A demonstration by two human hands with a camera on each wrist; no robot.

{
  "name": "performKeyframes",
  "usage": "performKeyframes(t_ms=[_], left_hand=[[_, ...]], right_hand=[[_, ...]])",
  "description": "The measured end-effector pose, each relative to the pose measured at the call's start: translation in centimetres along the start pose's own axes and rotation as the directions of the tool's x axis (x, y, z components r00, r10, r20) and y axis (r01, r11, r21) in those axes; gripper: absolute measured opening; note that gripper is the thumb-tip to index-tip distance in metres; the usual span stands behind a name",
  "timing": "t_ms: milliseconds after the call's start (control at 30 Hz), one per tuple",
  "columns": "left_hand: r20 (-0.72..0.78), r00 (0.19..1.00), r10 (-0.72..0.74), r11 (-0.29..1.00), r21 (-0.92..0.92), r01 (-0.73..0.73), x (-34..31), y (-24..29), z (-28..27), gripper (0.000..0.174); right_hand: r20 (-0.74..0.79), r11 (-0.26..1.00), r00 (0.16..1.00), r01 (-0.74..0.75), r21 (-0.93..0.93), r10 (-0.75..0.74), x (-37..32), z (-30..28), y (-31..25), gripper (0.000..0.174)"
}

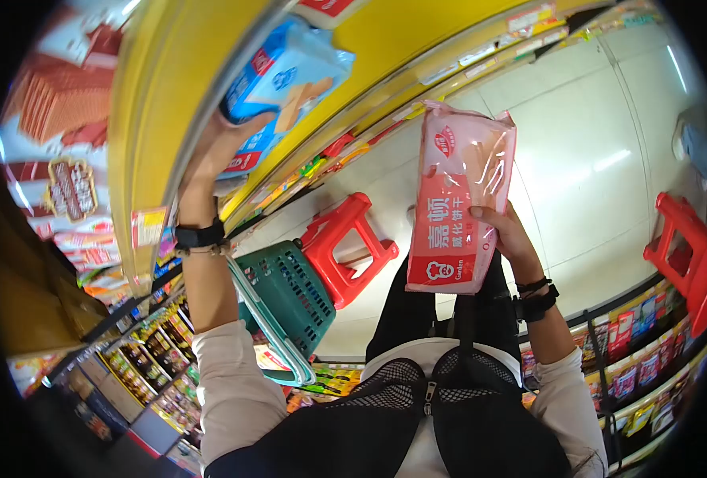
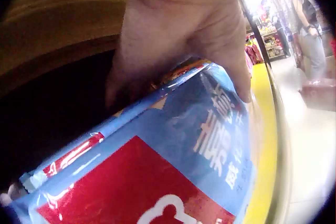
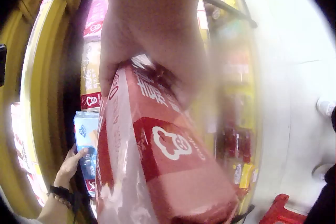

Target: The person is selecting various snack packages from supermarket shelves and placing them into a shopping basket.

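Note:
My left hand grips a blue pack of wafer biscuits on the yellow shelf, its thumb across the printed front. Seen in the left wrist view, the fingers reach behind the upper edge of the blue pack and are partly hidden in the shelf's shadow. A pink and red pack of wafer biscuits is in my right hand, held by its side over the floor in front of my body. The right wrist view shows the red face of this pack below the hand.
A green shopping basket stands below my left forearm, beside a red plastic stool. Another red stool is at the far right. Shelves of packaged snacks flank the pale tiled floor. Another person stands in the aisle.

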State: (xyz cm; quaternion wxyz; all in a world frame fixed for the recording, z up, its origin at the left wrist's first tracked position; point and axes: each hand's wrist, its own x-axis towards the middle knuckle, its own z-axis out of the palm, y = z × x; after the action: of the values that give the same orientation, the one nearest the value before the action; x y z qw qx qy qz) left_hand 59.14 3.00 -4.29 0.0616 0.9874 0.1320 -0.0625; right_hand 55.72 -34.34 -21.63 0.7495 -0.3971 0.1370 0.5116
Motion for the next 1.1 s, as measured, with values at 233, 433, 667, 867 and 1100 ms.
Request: performKeyframes(t_ms=[233,433,667,867,1100], left_hand=[[-0.437,0.899,-0.040,0.993,-0.116,-0.013,-9.0,2.2,2.6,0.054],[-0.331,0.938,-0.108,0.896,-0.441,-0.052,-19.1,2.5,6.6,0.056],[-0.230,0.916,-0.330,0.751,-0.651,0.108,-28.2,0.1,4.7,0.059],[-0.256,0.837,-0.483,0.622,-0.773,0.123,-35.3,-3.5,3.4,0.062],[-0.282,0.722,-0.631,0.517,-0.847,0.121,-41.1,-6.7,4.8,0.062]], right_hand=[[-0.043,1.000,0.999,0.009,-0.003,-0.009,0.0,1.6,1.0,0.052],[-0.057,0.990,0.997,0.034,-0.134,-0.042,0.0,3.0,2.5,0.052],[0.003,0.979,0.999,-0.035,-0.200,0.037,-1.6,8.1,3.4,0.052],[-0.010,0.967,0.997,-0.074,-0.242,0.073,-3.5,14.8,5.6,0.048],[0.023,0.951,0.989,-0.136,-0.276,0.147,-4.2,18.5,9.5,0.044]])
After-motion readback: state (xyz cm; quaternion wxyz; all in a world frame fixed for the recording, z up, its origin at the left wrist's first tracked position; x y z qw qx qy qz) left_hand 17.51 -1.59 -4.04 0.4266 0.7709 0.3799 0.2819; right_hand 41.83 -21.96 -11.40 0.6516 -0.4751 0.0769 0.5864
